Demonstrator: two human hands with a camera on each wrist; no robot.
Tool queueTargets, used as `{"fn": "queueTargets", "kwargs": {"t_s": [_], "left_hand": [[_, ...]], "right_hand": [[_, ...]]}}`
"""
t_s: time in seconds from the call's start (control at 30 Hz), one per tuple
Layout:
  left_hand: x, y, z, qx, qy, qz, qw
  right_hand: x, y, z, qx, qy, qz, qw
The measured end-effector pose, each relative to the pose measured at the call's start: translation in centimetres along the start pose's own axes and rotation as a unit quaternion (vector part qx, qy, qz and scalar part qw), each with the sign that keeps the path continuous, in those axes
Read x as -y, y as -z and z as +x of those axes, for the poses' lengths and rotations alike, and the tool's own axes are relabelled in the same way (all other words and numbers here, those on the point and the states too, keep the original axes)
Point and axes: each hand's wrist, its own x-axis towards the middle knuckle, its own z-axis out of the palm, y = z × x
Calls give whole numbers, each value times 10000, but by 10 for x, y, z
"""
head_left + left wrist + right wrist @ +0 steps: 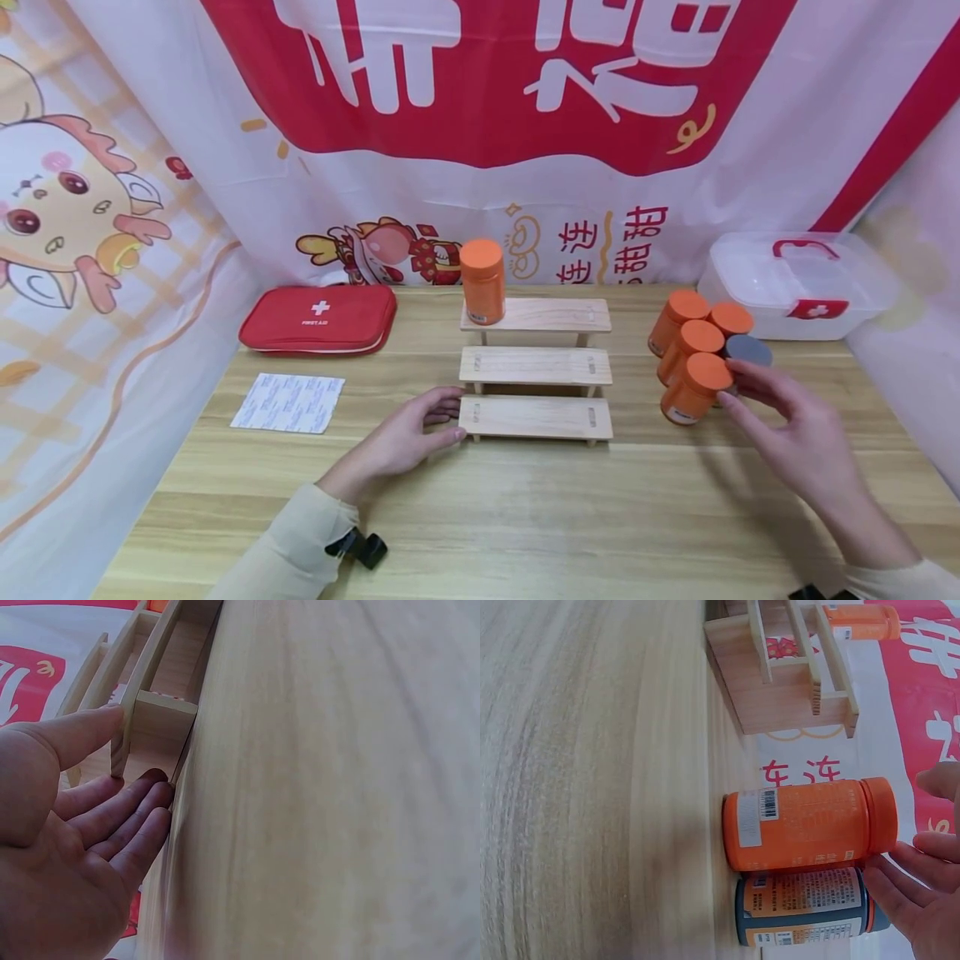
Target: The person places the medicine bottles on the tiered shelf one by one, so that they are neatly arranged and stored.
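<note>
My left hand (408, 433) is at the left end of the lowest step of a three-step wooden stand (536, 417). In the left wrist view, its thumb and index finger pinch the board end (129, 739), the other fingers reaching beneath. My right hand (798, 433) reaches to the nearest orange bottle (693, 392) in a cluster on the right. From the right wrist, its fingers lie by the orange lid (880, 816), between it and a grey bottle (802, 907); the thumb stands apart from the lid. Another orange bottle (483, 283) stands on the top step's left end.
Several more orange bottles (678, 321) and the grey lid (747, 351) crowd behind the nearest one. Behind them sits a clear box (802, 287) with a red latch. Toward the left lie a red first aid pouch (318, 319) and a white printed packet (288, 402).
</note>
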Motion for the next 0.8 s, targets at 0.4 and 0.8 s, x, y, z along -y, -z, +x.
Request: {"fn": "queueTargets", "kwargs": {"t_s": [0.4, 0.8], "left_hand": [[-2, 0, 0, 13, 0, -5, 10000], [-1, 0, -1, 9, 22, 14, 10000]], "right_hand": [[-5, -12, 1, -180, -51, 220, 9996], [-7, -15, 4, 297, -566, -235, 9977]]}}
